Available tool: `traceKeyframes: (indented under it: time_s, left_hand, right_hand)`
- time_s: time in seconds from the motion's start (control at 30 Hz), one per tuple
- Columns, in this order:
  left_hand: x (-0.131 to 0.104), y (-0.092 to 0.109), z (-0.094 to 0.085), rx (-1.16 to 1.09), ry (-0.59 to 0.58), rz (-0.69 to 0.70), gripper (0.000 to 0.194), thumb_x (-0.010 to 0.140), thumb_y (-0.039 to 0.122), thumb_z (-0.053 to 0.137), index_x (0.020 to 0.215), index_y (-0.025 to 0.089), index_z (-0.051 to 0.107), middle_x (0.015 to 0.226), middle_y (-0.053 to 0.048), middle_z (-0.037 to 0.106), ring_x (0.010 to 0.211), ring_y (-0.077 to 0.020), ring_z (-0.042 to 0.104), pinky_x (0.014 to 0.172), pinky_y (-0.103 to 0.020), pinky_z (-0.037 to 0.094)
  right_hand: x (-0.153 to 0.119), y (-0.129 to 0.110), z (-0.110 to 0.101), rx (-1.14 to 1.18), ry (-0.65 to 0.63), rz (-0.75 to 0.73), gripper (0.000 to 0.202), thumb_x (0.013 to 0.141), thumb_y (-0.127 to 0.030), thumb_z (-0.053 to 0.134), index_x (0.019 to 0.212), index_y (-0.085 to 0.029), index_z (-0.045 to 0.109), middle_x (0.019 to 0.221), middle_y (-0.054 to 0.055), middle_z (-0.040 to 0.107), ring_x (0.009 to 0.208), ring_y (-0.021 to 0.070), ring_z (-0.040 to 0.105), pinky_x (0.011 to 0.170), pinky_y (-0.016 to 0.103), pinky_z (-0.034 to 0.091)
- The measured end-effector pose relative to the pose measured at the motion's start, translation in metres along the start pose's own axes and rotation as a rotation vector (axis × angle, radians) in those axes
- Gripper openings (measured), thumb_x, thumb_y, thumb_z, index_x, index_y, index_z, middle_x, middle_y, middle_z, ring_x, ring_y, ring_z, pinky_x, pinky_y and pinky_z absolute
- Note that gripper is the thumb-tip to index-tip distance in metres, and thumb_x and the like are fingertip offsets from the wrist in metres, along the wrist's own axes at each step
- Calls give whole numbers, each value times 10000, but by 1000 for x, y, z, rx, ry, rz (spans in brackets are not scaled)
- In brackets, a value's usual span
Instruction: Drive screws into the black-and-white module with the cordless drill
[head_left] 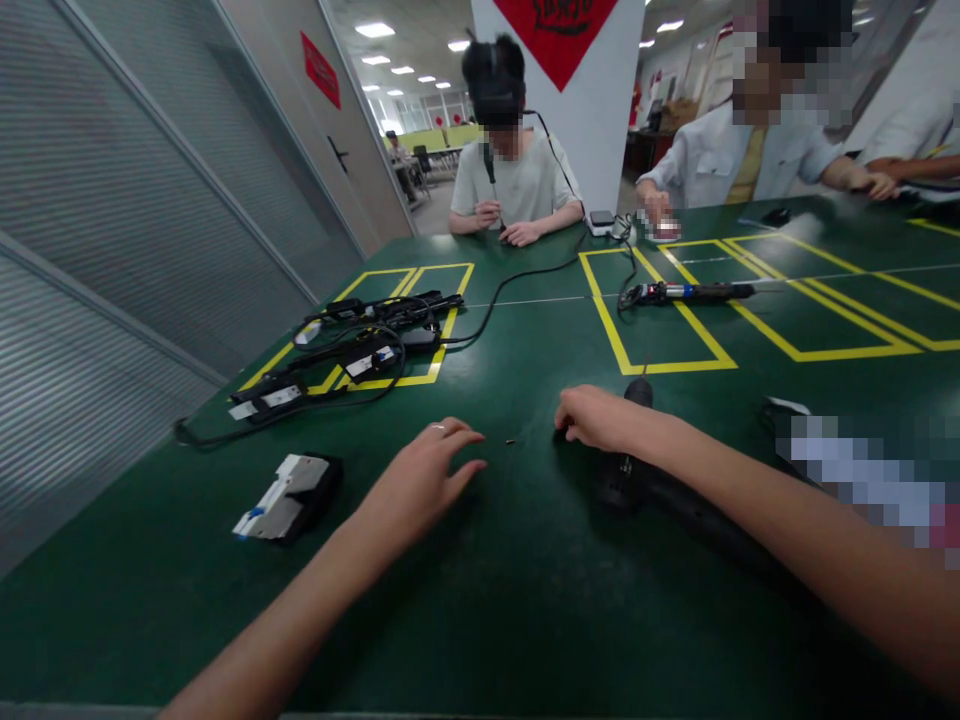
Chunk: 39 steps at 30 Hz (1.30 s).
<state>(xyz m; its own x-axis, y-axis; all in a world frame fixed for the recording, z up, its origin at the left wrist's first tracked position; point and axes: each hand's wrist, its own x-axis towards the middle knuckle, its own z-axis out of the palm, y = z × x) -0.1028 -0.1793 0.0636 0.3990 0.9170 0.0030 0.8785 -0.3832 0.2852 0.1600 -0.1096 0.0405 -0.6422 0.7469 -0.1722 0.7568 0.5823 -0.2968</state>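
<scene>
My left hand [424,470] is low over the green table, thumb and fingers apart, holding nothing. Just beyond its fingertips lies a tiny screw-like metal piece [510,442]. On the other side of that piece, my right hand [591,417] has its fingers curled down at the tabletop; a small dark spot shows at the fingertips, but what they hold, if anything, is hidden. A black power drill [621,488] lies beneath my right wrist and forearm, which cover part of it. To the left of my left hand rests a white and black device part [289,497].
Black cabled devices [367,345] lie tangled on the left within yellow tape. An electric screwdriver [694,292] lies farther right on the table [480,610]. Across sits a person [517,170] holding a screwdriver [490,165]; another person [697,160] is at the right.
</scene>
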Motion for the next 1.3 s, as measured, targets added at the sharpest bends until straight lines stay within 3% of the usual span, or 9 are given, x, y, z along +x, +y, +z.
traceKeyframes:
  time_s: [0.13, 0.27, 0.53, 0.7, 0.97, 1.3]
  left_hand:
    - [35, 12, 30, -138, -28, 123, 268, 843, 287, 497, 1041, 213, 663, 1049, -75, 606, 948, -206, 578, 892, -377, 471]
    - [40, 8, 43, -192, 50, 113, 255, 863, 227, 444, 927, 186, 688, 951, -83, 622, 895, -191, 584, 845, -353, 479]
    - [49, 20, 47, -142, 92, 119, 213, 831, 215, 467, 948, 154, 634, 888, -81, 613, 805, -179, 580, 755, -327, 477]
    - [66, 28, 49, -289, 144, 141, 201, 805, 200, 503, 948, 152, 637, 818, -59, 623, 736, -149, 578, 695, -287, 471]
    - [74, 26, 65, -506, 197, 99, 253, 816, 226, 509, 1029, 157, 625, 885, -61, 645, 776, -135, 601, 744, -286, 498]
    - [80, 27, 67, -594, 244, 68, 246, 813, 207, 500, 995, 157, 658, 878, -47, 619, 772, -117, 599, 733, -259, 515]
  right_hand:
    - [2, -3, -1, -31, -14, 9, 255, 891, -276, 579, 1118, -162, 595, 1141, 75, 628, 946, 207, 634, 797, 411, 520]
    - [2, -8, 2, -34, 8, 34, 259, 892, -276, 577, 1123, -159, 596, 1161, 86, 620, 968, 213, 626, 817, 416, 510]
    - [7, -9, 6, 137, -5, 115, 271, 890, -279, 579, 1135, -162, 588, 1167, 82, 616, 977, 218, 624, 818, 422, 509]
    - [9, -1, 1, 380, -74, 198, 236, 899, -282, 565, 1103, -169, 602, 1116, 63, 639, 906, 193, 643, 764, 389, 532]
    - [19, 0, -4, 802, -158, 348, 228, 904, -278, 559, 1099, -165, 597, 1074, 56, 650, 848, 174, 654, 716, 363, 547]
    - [22, -4, -4, 1048, -206, 353, 246, 899, -277, 568, 1112, -157, 590, 1082, 58, 645, 863, 183, 654, 721, 373, 547]
